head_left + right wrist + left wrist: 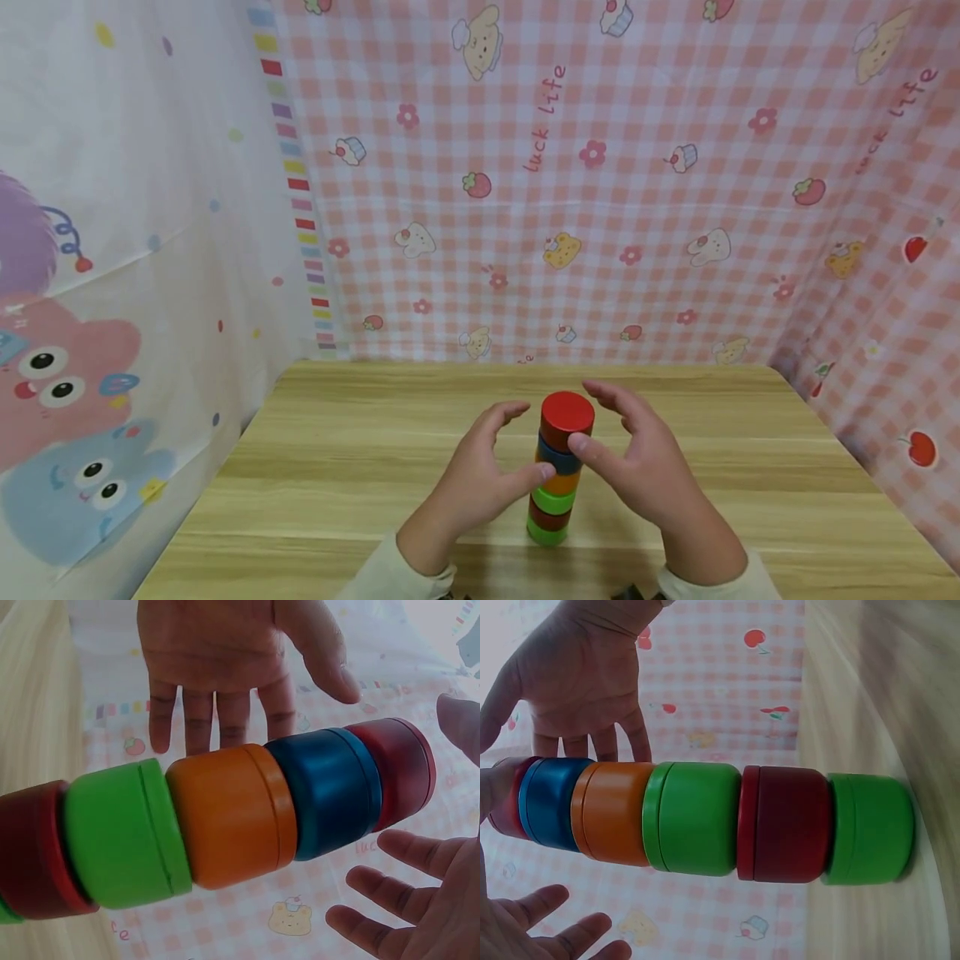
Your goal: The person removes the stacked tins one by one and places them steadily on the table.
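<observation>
A tower of several small round tubs stands upright on the wooden table [360, 467]. From the top they are a red tub [567, 412], a blue tub [555, 802], an orange tub [232, 817], a green tub [694, 817], a dark red tub [787, 825] and another green tub [874, 829] at the base. My left hand [480, 475] is at the tower's left and my right hand [648, 458] at its right, fingers spread and apart from the tubs. Both thumbs overlap the upper tubs in the head view; whether they touch, I cannot tell.
Behind the table hangs a pink checked cloth [525, 208] that continues along the right side. A white cartoon-printed cloth [187, 275] hangs at the left. Wooden tabletop lies on both sides of the tower, which leans slightly in the right wrist view.
</observation>
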Motion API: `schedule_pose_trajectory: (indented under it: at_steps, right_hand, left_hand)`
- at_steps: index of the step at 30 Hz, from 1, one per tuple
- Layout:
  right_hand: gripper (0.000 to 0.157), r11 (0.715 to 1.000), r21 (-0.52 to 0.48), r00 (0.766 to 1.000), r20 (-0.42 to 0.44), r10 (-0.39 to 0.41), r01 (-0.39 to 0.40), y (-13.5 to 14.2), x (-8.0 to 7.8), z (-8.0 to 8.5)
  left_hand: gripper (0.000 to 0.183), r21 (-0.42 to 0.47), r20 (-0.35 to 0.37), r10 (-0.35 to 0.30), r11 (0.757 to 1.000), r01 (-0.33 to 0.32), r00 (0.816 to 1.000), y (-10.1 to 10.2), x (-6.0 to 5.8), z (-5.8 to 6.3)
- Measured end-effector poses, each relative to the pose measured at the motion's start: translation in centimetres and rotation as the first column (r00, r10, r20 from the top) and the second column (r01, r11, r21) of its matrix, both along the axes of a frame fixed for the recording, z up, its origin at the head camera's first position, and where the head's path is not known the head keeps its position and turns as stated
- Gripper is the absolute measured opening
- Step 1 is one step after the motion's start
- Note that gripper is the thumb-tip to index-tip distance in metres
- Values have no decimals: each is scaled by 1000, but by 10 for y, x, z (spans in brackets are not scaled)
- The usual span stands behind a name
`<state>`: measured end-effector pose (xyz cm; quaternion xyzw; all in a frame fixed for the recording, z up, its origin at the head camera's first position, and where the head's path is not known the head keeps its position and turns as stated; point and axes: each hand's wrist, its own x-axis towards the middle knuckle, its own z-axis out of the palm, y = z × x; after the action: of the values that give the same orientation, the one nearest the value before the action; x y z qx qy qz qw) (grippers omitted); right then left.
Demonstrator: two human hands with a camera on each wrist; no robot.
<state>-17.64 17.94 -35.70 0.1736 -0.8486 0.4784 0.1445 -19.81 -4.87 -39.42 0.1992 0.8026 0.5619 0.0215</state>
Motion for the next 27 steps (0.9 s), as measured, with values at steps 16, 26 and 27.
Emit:
schedule_pose_trajectory:
  at_steps: [16, 26, 27]
  right_hand:
    - [52, 999, -49, 1000, 0, 18, -18, -5, -2, 1]
    - [48, 996, -81, 999, -9, 41, -42, -5, -2, -2]
    - [48, 996, -80, 999, -9, 42, -43, -5, -2, -2]
  left_hand:
    - [65, 75, -3, -111, 991, 111, 994, 19, -9, 0]
    - [60, 119, -35, -92, 988, 96, 995, 23, -11, -2]
    - [59, 119, -37, -96, 988, 100, 995, 23, -12, -3]
